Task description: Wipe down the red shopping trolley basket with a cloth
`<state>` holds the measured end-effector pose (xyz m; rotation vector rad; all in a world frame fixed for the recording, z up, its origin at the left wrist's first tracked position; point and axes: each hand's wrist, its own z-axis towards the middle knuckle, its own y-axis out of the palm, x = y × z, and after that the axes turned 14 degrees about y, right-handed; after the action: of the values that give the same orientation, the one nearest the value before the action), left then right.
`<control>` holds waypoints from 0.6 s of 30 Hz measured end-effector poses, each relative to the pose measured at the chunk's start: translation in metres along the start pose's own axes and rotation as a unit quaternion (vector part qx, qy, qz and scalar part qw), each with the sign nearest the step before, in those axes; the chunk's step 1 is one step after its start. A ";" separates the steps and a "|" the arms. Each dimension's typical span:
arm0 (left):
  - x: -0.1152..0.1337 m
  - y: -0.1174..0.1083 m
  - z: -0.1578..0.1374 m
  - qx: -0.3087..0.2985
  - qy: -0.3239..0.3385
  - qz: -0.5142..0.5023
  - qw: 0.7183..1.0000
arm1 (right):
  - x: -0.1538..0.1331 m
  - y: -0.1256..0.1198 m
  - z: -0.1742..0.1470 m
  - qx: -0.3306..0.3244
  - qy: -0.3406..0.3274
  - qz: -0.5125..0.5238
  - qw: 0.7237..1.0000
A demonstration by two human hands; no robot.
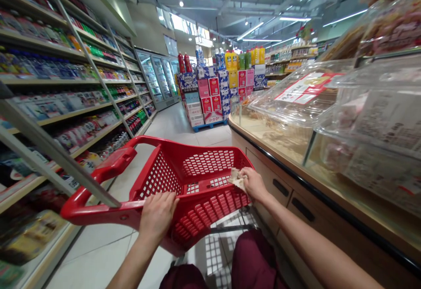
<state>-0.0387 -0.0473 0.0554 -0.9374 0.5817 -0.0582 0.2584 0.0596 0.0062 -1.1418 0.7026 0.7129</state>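
Observation:
A red plastic shopping cart (197, 201) stands across in front of me, its basket walls pierced with rows of holes and nothing visible inside. My left hand (158, 212) is closed over the near rim of the basket, fingers curled to the inner side. Toward the basket's right end, my right hand (252, 183) grips a crumpled off-white cloth (237, 179) at the near rim. Part of the cloth hangs against the rim. The cart's red handle (112, 166) is at the left, away from both hands.
Drink shelves (66, 78) line the left side. At right, a wooden counter (272, 162) with clear plastic food boxes (302, 91) stands close to the cart. Ahead are stacked cartons (210, 96) on a blue pallet (210, 125) and glass-door fridges (158, 76).

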 end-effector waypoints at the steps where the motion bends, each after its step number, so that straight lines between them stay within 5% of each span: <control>1: 0.000 0.000 -0.001 0.001 0.000 -0.002 1.000 | 0.005 0.004 -0.005 -0.001 -0.015 -0.009 1.000; 9: 0.002 -0.003 0.000 -0.003 -0.005 -0.008 1.000 | 0.023 0.017 -0.031 -0.016 -0.195 -0.145 0.970; 18: -0.001 0.000 0.001 -0.011 0.000 -0.013 1.000 | 0.028 -0.071 0.005 -0.060 -0.083 -0.099 0.990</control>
<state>-0.0396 -0.0464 0.0561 -0.9670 0.5710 -0.0746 0.3323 0.0503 0.0243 -1.2270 0.4035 0.6797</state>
